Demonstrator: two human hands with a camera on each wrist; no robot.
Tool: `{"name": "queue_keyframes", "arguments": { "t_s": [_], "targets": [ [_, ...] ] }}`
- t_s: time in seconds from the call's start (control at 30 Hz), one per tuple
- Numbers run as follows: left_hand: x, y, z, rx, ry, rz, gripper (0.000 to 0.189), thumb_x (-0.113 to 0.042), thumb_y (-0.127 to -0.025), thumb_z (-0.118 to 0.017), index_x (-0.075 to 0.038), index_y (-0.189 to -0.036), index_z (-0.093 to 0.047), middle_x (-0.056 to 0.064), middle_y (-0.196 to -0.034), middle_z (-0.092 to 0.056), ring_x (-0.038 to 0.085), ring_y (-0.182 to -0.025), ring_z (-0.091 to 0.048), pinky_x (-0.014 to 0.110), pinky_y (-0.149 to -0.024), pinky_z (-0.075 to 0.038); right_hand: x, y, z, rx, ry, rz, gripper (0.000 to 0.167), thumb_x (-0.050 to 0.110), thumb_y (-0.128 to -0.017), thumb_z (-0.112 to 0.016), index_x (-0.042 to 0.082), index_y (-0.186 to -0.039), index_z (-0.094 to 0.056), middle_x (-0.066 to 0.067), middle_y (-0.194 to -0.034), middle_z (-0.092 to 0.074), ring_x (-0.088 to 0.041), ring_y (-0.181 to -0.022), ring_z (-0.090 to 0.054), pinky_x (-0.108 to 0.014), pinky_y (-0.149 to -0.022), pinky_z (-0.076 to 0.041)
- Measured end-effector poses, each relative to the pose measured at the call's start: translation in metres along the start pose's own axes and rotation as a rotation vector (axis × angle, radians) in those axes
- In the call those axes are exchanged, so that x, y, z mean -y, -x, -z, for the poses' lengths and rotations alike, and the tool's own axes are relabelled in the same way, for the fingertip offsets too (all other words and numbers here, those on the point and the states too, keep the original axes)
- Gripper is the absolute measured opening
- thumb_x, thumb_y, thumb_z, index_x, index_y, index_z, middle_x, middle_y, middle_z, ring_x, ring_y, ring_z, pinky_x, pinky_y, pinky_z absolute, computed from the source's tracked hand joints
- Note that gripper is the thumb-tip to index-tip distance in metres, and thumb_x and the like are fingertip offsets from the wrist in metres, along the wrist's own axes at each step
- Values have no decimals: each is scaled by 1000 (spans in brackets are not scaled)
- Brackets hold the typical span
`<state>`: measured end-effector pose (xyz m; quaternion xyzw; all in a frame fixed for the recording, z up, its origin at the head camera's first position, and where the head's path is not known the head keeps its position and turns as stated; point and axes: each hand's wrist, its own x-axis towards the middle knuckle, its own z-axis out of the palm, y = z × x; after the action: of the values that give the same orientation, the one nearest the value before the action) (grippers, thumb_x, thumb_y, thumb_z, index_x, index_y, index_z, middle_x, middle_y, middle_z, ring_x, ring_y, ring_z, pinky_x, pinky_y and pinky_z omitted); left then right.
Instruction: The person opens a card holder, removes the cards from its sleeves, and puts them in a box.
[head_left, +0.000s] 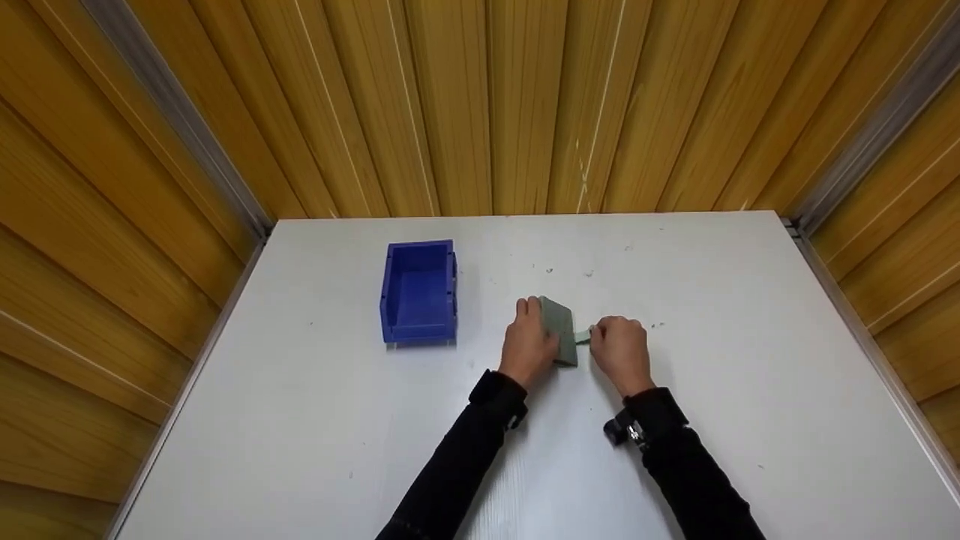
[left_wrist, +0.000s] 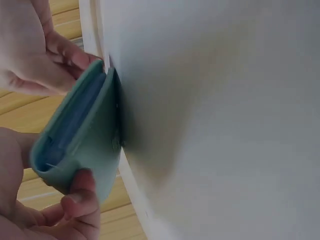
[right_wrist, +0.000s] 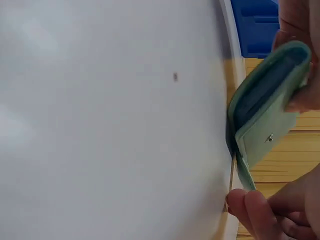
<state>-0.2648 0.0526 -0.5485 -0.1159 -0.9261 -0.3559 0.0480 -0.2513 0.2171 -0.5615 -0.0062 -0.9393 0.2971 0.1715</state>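
Being clasped by the left grip, the green wallet is best steadied while, right of that grip, its strap is pinched by the right grip.

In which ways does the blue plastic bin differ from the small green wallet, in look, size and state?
Colour: the blue plastic bin is deep blue; the green wallet is paler. Size: the bin looks clearly larger than the wallet. State: the bin stands untouched on the white table, while the left hand grips the wallet and the right hand pinches its strap. Shared: in the head view, both appear against the same table.
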Motion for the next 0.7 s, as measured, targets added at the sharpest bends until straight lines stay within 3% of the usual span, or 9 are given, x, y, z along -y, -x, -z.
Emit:
{"name": "queue_keyframes", "arguments": {
  "t_s": [0.2,0.3,0.53,0.6,0.7],
  "targets": [
    [11,3,6,41,-14,86,55,-3,-94,-63,14,-143,-45,25,-131,-56,35,-100,-69,43,-89,-57,-12,0,1,51,-51,-63,13,3,-91,-71,-8,-86,-77,-19,-78,-75,-31,-70,-69,-41,-65,-53],
    [14,4,7,44,-32,92,51,-5,-95,-65,13,-139,-49,24,-123,-58,38,-98,-69,45,-89,-57,-18,-1,2,54,-68,-92,12,3,-90,-73,-7,-84,-77,-17,-76,-74,-29,-69,-68,-37,-65,-51],
    [13,5,8,58,-63,109,51,-10,-97,-66,12,-141,-48,23,-126,-59,37,-102,-69,44,-91,-57,-21,0,3,57,-71,-109,12,3,-86,-70,-4,-77,-73,-15,-73,-72,-29,-68,-67,-41,-67,-51],
    [12,6,7,37,-78,99,52,-10,-98,-67,11,-141,-48,22,-126,-59,36,-100,-70,43,-89,-58,-21,0,3,58,-72,-126,11,3,-85,-71,-3,-76,-73,-16,-74,-73,-31,-69,-68,-45,-71,-53],
    [10,8,4,-16,-153,23,50,-6,-98,-66,12,-141,-48,23,-125,-60,33,-95,-70,41,-84,-58,-22,-1,3,63,-85,-163,11,5,-85,-73,-2,-76,-73,-15,-71,-72,-32,-70,-68,-51,-80,-52]
  ]
}}
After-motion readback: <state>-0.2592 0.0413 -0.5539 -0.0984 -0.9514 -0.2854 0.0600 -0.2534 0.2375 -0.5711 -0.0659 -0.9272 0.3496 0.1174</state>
